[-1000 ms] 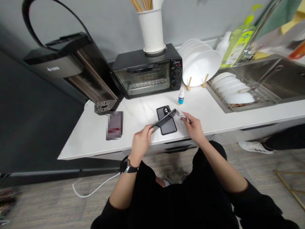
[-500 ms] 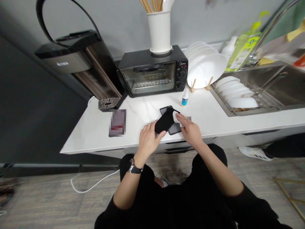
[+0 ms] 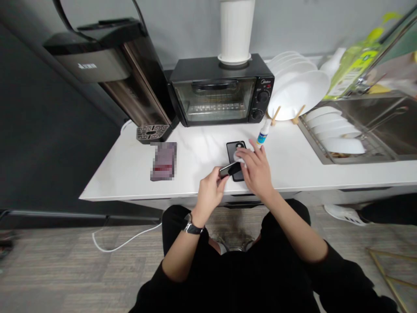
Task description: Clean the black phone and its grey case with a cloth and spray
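Note:
My left hand [image 3: 211, 188] grips a black smartphone [image 3: 229, 170] by its near end, with the phone tilted up on its edge above the counter. Against the phone's far end, my right hand [image 3: 256, 170] pinches a white wipe [image 3: 239, 157] between thumb and fingers, its other fingers raised. Under both hands a dark phone case [image 3: 230, 149] with a camera cutout lies on the counter, partly covered by them. A small white spray bottle [image 3: 263, 133] with a blue label stands just beyond my right fingertips.
The white counter [image 3: 195, 152] holds a toaster oven [image 3: 218, 98] with a white holder [image 3: 236, 32] on top. At left are a water dispenser [image 3: 120, 78] and a blurred packet [image 3: 164, 161]. To the right are racked plates [image 3: 298, 93] and a sink [image 3: 391, 139] with bowls.
The phone has turned from lying flat, back up, to standing on its edge. My right hand has lifted some fingers. The camera view has shifted slightly.

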The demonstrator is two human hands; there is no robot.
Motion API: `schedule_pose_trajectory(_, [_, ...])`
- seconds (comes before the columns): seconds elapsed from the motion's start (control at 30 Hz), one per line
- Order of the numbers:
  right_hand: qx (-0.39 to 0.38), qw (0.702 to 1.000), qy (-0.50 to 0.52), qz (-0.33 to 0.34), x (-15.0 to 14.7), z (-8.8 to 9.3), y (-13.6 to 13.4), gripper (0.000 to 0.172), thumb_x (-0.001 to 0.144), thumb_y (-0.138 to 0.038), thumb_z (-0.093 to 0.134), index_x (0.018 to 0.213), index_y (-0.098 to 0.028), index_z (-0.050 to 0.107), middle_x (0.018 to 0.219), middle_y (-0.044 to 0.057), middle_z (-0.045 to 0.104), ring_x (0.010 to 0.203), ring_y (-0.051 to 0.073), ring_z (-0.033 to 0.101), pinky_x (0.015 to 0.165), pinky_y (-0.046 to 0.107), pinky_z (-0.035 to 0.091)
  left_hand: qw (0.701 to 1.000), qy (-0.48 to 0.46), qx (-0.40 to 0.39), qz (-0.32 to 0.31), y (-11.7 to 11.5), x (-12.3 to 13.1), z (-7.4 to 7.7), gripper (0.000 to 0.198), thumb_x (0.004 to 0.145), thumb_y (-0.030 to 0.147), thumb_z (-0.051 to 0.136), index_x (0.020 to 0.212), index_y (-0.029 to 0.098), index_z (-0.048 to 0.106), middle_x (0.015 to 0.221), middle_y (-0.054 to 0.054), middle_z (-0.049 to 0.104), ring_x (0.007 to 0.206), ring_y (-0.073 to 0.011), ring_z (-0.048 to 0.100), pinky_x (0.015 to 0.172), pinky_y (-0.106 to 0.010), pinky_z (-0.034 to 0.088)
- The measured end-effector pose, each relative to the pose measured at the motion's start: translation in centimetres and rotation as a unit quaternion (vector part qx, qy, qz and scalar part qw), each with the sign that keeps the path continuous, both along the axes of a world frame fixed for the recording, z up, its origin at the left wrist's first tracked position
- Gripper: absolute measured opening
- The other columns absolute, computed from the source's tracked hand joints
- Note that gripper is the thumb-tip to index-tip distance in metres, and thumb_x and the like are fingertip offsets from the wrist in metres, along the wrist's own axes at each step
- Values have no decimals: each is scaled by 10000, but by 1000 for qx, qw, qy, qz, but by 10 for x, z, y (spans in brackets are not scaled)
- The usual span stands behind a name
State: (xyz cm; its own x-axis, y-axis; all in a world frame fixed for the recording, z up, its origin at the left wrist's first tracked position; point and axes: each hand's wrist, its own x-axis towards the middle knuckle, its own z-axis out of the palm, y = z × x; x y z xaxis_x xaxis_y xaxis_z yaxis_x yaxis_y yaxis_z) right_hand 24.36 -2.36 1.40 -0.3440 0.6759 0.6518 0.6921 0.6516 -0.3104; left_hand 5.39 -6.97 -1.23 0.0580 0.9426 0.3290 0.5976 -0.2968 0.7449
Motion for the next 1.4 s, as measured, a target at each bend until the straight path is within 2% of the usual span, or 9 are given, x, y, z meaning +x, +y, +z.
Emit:
schedule_pose_trajectory(0.17, [24,991,-120,55,-20,-3,-24,419,1090,-310,420,1470,-178,539,1477,117,662,1506,265,489,1356,542,145,995,80,55,32,-7,-1,-1,182,1001,226,561,1175,193,602,843,-56,749,707,-225,724,671,-303,524])
schedule_pose_trajectory(0.33, [16,991,-70,-113,16,-4,6,521,1093,-560,366,1343,-157,581,1423,161,668,1527,381,414,1307,670,167,998,55,30,28,-10,2,3,151,1069,380,563,1078,235,602,859,-28,763,758,-193,746,674,-255,498])
schedule_pose_trajectory(0.4, [8,990,-54,-134,19,-2,7,578,1082,-625,335,1310,-158,591,1434,165,655,1549,412,364,1293,704,172,997,61,37,33,-10,4,2,159,1073,389,556,1082,238,607,869,-27,767,770,-184,749,682,-248,496])
schedule_pose_trajectory(0.63, [-2,991,-109,72,-28,-4,-30,652,1055,-679,390,1435,-166,527,1473,164,637,1576,336,376,1345,583,189,986,101,124,45,-9,-1,-11,162,1020,277,500,921,218,614,686,-4,687,571,-163,641,578,-257,458])
schedule_pose_trajectory(0.87, [-21,995,-53,-79,29,1,13,659,1041,-717,362,1382,-179,532,1452,190,613,1602,421,296,1301,710,180,990,93,82,60,-11,7,-3,175,1070,377,568,1101,227,652,918,-44,796,778,-178,752,689,-251,504])
schedule_pose_trajectory(0.93, [-26,997,-53,-59,19,3,5,683,1033,-735,359,1359,-166,548,1431,197,620,1598,419,302,1307,697,184,989,99,89,64,-10,8,-4,169,1067,362,565,1097,225,658,930,-49,794,783,-179,747,693,-254,501])
schedule_pose_trajectory(1.13, [-20,992,-98,73,-36,-1,-39,757,1010,-745,430,1406,-109,542,1435,226,628,1584,383,353,1326,617,223,979,124,147,73,-7,3,-17,276,1030,306,488,794,214,598,615,-4,632,524,-154,574,547,-265,404])
schedule_pose_trajectory(1.27, [-16,998,-64,-17,-1,-4,-13,722,1021,-749,378,1378,-143,541,1426,215,627,1586,390,348,1321,659,191,983,115,132,59,-12,5,-12,173,1059,309,539,1045,209,679,879,-44,778,727,-167,714,677,-258,490])
schedule_pose_trajectory(1.4, [-14,993,-35,-109,40,-5,15,763,1018,-777,302,1374,-135,511,1374,232,633,1570,441,342,1280,741,195,981,114,144,61,-14,9,-8,177,1072,327,567,1084,210,699,948,-60,802,796,-174,752,731,-260,514])
